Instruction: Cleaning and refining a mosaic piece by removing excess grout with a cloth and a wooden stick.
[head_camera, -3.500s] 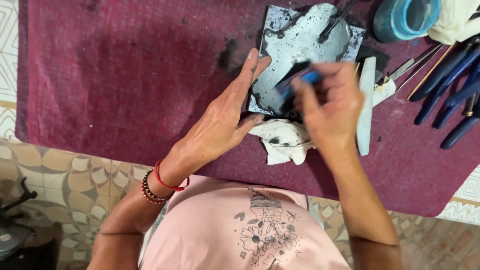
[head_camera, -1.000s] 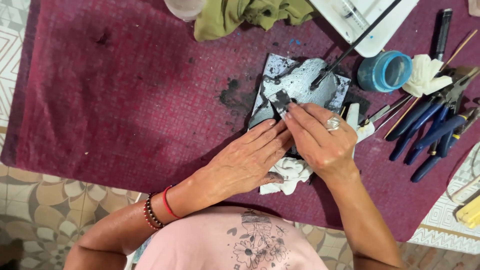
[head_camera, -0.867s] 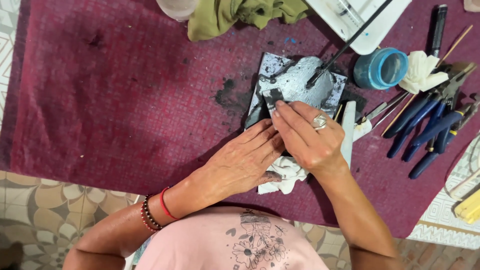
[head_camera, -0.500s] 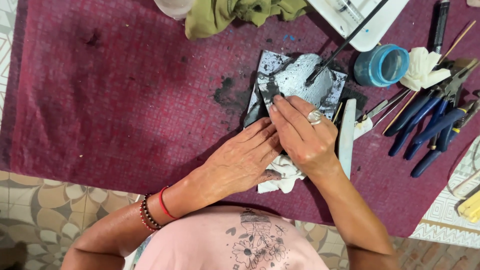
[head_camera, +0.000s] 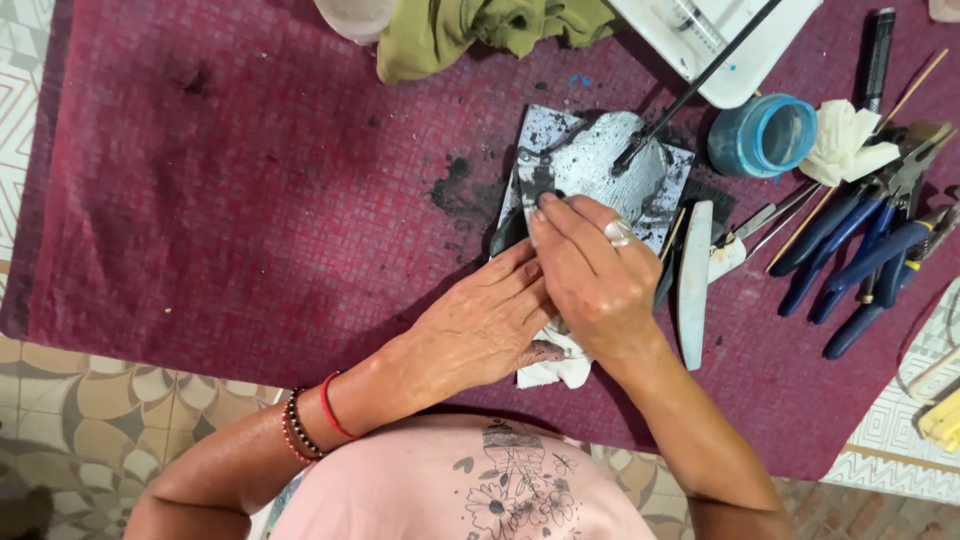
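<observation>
No packages, labels, signs or screens show anywhere on the counter (head_camera: 200, 200) or beyond it.

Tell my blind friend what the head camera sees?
Two hands, right hand and left hand, press a small dark piece on a grey tile on a maroon cloth. Blue pliers lie nearby.
</observation>
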